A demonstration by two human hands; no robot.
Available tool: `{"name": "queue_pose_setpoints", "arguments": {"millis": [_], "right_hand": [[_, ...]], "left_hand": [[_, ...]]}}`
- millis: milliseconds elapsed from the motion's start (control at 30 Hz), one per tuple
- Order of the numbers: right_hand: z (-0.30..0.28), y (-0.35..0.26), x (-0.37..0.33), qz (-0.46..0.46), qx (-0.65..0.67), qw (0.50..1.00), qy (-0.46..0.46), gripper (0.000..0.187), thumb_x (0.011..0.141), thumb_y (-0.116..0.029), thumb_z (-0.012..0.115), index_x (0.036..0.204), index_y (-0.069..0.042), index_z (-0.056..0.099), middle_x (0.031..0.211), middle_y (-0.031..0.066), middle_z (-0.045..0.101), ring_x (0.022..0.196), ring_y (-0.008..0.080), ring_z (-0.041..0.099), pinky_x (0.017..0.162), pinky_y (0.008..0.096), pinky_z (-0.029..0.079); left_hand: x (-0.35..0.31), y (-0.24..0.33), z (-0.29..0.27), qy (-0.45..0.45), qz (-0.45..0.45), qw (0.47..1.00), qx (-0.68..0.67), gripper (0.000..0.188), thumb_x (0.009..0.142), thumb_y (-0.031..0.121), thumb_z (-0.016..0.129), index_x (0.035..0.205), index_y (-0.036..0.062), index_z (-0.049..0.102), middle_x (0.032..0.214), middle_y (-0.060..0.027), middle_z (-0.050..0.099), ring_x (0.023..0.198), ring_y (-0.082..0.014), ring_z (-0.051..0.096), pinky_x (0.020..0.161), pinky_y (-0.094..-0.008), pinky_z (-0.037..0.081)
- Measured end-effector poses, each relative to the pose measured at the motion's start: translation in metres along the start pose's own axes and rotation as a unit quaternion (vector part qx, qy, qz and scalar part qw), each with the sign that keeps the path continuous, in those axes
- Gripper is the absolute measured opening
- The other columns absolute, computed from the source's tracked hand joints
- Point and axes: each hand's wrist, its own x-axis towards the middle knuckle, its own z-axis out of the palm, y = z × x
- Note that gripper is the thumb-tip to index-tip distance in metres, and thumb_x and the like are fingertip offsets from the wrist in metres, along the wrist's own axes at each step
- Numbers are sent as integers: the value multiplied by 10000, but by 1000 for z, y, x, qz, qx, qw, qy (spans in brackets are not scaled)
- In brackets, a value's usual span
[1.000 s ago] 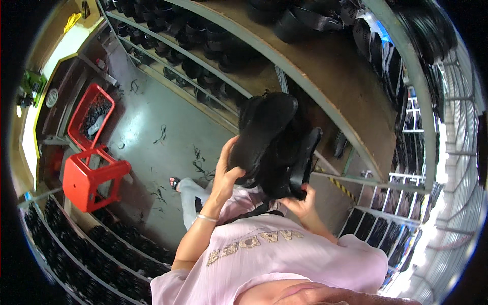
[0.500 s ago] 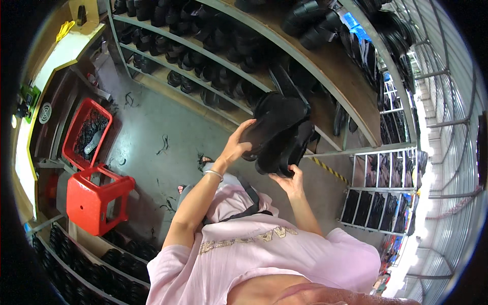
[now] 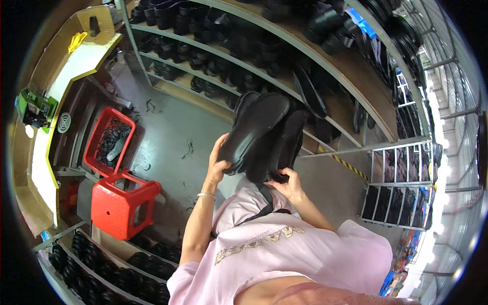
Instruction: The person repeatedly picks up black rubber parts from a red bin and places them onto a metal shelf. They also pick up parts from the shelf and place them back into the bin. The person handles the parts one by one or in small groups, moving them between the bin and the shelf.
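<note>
A bundle of several black shoe soles (image 3: 256,122) is held up in front of my body, their flat faces turned upward and their long sides lying against each other. My left hand (image 3: 219,161) is closed on the left edge of the bundle, with a white bangle at its wrist. At the near right end my right hand (image 3: 287,185) grips the soles, fingers curled round the edge. Just beyond, one black sole (image 3: 310,91) leans at the shelf edge, apart from my hands.
Ahead stands a tall metal rack (image 3: 274,81) packed with black soles. To my left are a red crate (image 3: 91,147) of black scraps, a red stool (image 3: 116,206) and a workbench (image 3: 66,76) with a green machine (image 3: 40,109). Smaller racks (image 3: 399,162) stand at right; scraps litter the floor.
The soles have come back from the shelf, closer to my body and a little left, still in both hands. The surroundings have shifted rightward in the picture.
</note>
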Motion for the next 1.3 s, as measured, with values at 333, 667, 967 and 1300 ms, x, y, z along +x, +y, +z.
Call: {"name": "queue_pose_setpoints", "arguments": {"millis": [333, 667, 967, 1300], "right_hand": [[160, 116, 110, 121, -227, 960, -113, 287, 693, -17, 530, 967, 58, 573, 952, 190, 603, 896, 327, 594, 802, 507, 499], [379, 267, 188, 311, -391, 818, -284, 272, 675, -3, 536, 940, 47, 571, 846, 142, 629, 730, 261, 636, 713, 436, 551], [483, 470, 215, 498, -428, 675, -336, 472, 671, 50, 563, 1119, -60, 464, 940, 88, 563, 835, 218, 587, 760, 385, 528], [695, 764, 272, 362, -138, 828, -405, 448, 766, -181, 637, 1168, -107, 454, 955, 19, 575, 894, 205, 556, 770, 399, 463]], "left_hand": [[-54, 106, -156, 241, 150, 958, -49, 899, 494, 175, 631, 1325, -3, 338, 1265, -140, 462, 1183, -259, 459, 1028, -362, 334], [-97, 213, -255, 516, 308, 800, -18, 878, 506, 164, 577, 1338, 14, 337, 1292, -147, 440, 1201, -267, 442, 1032, -367, 334], [-186, 237, -369, 669, 406, 621, -45, 824, 553, 152, 516, 1354, 68, 339, 1196, -139, 514, 1077, -288, 527, 952, -389, 420], [-193, 460, -739, 583, 466, 659, -90, 329, 655, 187, 567, 935, 19, 597, 958, -97, 611, 940, -259, 583, 902, -404, 451]]}}
